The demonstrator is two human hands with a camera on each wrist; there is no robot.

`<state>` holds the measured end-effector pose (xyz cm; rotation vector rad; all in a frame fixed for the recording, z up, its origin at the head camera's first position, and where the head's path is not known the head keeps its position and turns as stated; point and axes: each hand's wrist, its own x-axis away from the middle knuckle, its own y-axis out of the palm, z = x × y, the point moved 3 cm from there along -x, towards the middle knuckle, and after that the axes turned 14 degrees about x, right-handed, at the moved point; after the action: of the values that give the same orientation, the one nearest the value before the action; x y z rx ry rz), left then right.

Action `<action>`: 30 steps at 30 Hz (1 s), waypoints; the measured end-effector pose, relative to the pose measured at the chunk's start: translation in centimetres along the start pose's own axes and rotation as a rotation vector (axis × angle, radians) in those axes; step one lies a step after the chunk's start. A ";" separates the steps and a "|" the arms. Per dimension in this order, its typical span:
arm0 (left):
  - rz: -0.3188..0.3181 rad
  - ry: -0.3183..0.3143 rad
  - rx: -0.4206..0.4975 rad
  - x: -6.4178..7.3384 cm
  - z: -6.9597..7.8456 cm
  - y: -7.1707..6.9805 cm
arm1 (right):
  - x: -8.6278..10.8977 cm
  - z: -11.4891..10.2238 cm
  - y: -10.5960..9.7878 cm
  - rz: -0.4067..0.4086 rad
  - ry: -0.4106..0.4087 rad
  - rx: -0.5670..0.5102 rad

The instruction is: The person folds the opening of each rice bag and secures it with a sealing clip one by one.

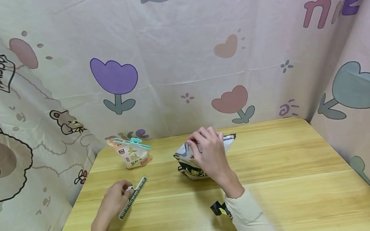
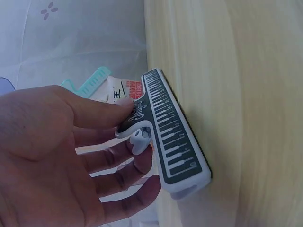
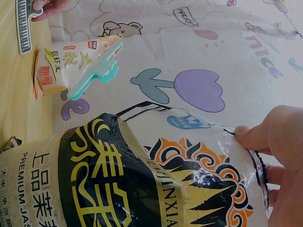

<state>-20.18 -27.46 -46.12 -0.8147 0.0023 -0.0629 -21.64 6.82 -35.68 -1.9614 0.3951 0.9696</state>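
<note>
In my left hand (image 1: 114, 199) I pinch a black-and-white bag clip (image 2: 173, 125) with a piano-key print, thumb on its printed grip plate and fingers behind. It is held low over the table, apart from any bag. My right hand (image 1: 210, 151) pinches the top edge of a rice bag (image 3: 156, 175) between thumb and fingers. This bag stands on the table, white at the top with an orange and black pattern and a dark band of yellow characters. Its far top corner shows beyond my hand in the head view; my palm hides part of the front.
A small white and orange snack bag (image 1: 134, 155) stands at the back left of the wooden table (image 1: 291, 179). A turquoise clip (image 1: 133, 143) lies across its top. Behind the table and along both sides hangs a printed cloth (image 1: 174, 58).
</note>
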 end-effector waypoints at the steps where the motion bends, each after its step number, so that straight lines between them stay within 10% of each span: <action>1: -0.002 0.000 0.005 0.1 0.1 0.0 | 0.0 0.0 0.1 -0.001 -0.001 0.000; 30: 0.009 0.099 0.057 -0.7 2.3 -0.5 | 0.1 0.1 0.0 -0.004 -0.005 0.011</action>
<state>-20.84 -26.09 -44.24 -0.7540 0.0975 -0.0947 -21.65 6.91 -35.82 -1.9491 0.3930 0.9675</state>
